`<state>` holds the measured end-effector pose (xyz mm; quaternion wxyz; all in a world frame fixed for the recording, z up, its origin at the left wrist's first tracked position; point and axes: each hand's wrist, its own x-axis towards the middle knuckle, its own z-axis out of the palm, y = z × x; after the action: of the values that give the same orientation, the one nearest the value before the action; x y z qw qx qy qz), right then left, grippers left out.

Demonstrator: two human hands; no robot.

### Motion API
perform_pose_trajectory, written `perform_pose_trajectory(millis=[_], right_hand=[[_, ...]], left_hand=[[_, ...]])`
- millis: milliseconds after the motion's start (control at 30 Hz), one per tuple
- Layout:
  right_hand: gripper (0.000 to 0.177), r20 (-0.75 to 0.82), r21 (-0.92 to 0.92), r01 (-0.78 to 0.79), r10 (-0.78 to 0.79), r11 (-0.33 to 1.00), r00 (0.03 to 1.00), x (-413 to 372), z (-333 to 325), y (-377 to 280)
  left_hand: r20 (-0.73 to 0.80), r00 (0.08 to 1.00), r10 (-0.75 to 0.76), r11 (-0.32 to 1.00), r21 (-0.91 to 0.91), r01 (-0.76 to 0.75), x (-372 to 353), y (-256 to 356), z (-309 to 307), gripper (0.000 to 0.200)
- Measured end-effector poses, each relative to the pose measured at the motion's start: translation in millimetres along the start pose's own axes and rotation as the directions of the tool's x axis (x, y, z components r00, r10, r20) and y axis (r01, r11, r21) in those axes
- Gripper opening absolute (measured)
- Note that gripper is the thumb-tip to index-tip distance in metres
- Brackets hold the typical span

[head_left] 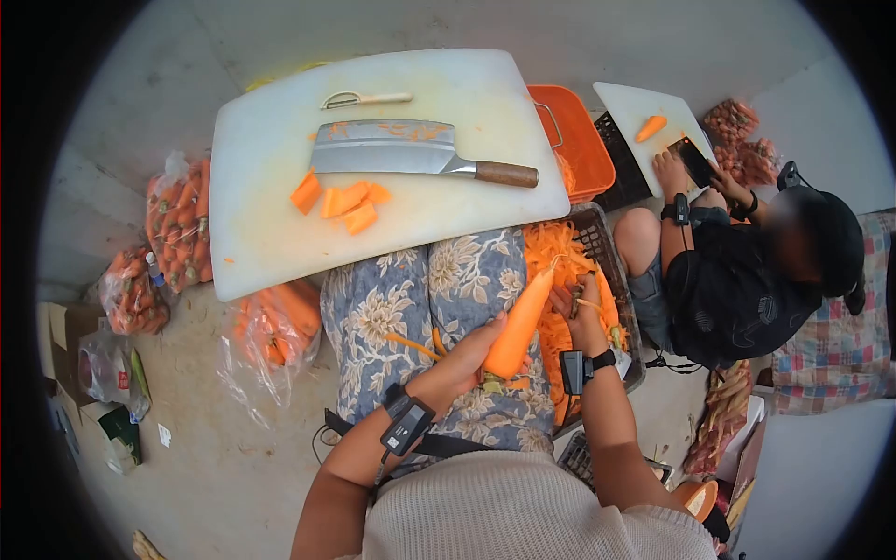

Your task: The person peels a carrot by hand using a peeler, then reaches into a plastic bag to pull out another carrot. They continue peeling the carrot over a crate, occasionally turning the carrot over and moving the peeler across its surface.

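My left hand [471, 355] is closed around a large peeled carrot [521, 327], held above my lap with its thin end pointing up and away. Beside it, my right hand [583, 313] is over a dark plastic crate [637, 359] of carrots and orange peelings [551, 245]. Its fingers are curled; what they grip is too small to make out. On the white cutting board [252, 233] in front of me lie a cleaver [385, 147] with a wooden handle, a peeler [369, 98] and several cut carrot pieces [345, 199].
An orange bin [593, 149] stands right of the board. Bags of carrots [179, 219] sit on the floor at left, and another bag [275, 327] lies by my knees. At right a seated co-worker [747, 280] handles a phone [691, 161] over a second board [635, 103].
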<state>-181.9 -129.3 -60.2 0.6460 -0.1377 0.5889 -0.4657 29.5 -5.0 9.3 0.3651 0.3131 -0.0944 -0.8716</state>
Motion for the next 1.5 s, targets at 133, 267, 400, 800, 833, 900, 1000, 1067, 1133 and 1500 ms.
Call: perform_pose_trajectory(millis=[133,267,400,800,833,900,1000,1067,1133,1500], right_hand=[[0.031,0.011,-0.14,0.186,-0.187,0.973,0.982,-60.3,28.0,-1.7],[0.032,0.23,-0.326,0.502,-0.448,0.801,0.864,-121.8,50.1,12.1],[0.027,0.468,-0.586,0.777,-0.686,0.231,0.557,-137.4,66.4,27.3],[0.023,0.343,-0.672,0.693,-0.719,0.261,0.604,-89.7,66.5,13.4],[0.023,0.347,-0.673,0.692,-0.714,0.262,0.608,-80.7,65.6,13.2],[0.023,0.288,-0.69,0.68,-0.767,0.249,0.573,-63.9,63.6,15.6],[0.025,0.233,-0.698,0.656,-0.774,0.288,0.588,-58.8,71.6,8.8],[0.025,0.227,-0.727,0.635,-0.782,0.261,0.581,-35.4,63.4,5.6],[0.026,0.224,-0.753,0.614,-0.785,0.237,0.578,-21.8,58.3,7.5],[0.018,-0.076,-0.415,0.29,-0.351,0.862,0.933,7.9,51.8,-0.7]], left_hand=[[0.08,0.997,0.005,0.972,-0.235,0.014,2.7,-5.4,0.5,0.054],[0.148,0.987,0.06,0.973,-0.229,-0.025,6.5,-12.3,-1.0,0.051],[-0.178,0.967,0.182,0.971,-0.123,-0.205,9.2,-22.4,12.1,0.049],[-0.241,0.934,0.262,0.943,0.269,-0.195,21.4,-28.8,2.8,0.043],[-0.236,0.927,0.292,0.92,0.334,-0.205,22.7,-29.9,2.2,0.043],[-0.233,0.929,0.286,0.926,0.316,-0.206,24.1,-30.2,0.3,0.043],[-0.231,0.938,0.259,0.943,0.269,-0.194,18.9,-22.6,8.2,0.043],[-0.239,0.942,0.237,0.955,0.236,-0.18,19.1,-21.7,10.1,0.043],[-0.24,0.942,0.235,0.957,0.229,-0.18,21.5,-24.2,8.5,0.043],[-0.184,0.973,0.138,0.982,0.154,-0.11,10.1,-13.5,12.1,0.043]])
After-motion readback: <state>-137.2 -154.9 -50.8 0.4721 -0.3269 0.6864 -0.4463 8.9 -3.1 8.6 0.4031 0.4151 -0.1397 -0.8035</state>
